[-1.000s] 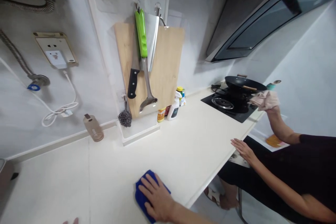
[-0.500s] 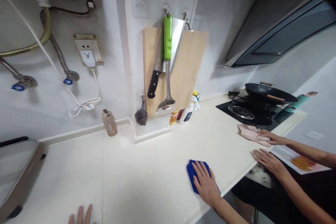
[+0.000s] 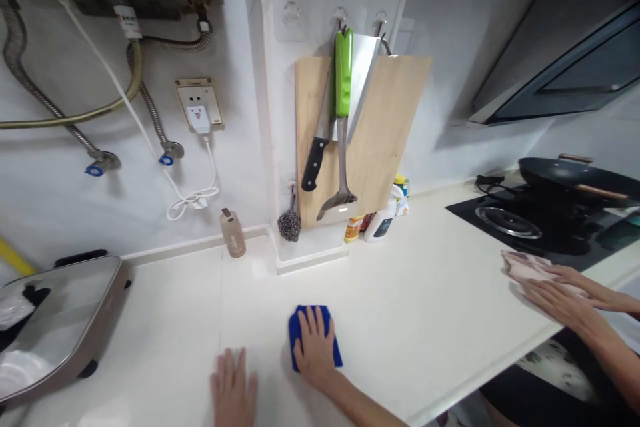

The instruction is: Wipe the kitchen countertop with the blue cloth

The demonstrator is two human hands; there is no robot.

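On the worktop (image 3: 400,307), a blue cloth (image 3: 295,327) is being covered by the right hand (image 3: 316,348), fingers spread; the left hand (image 3: 233,390) is being held open

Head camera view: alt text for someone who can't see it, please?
A right hand lies on a blue cloth on a white counter, left hand alongside; farther right, another person's hands touch a pink cloth near a hob.

The white counter (image 3: 415,300) carries a blue cloth (image 3: 295,327) under the right hand (image 3: 317,350), a pan (image 3: 96,337) left of the left hand (image 3: 233,390), a bottle (image 3: 233,233) beyond it, and, right of the right hand, a spray bottle (image 3: 380,223), pink cloth (image 3: 525,265) and stove (image 3: 550,233).
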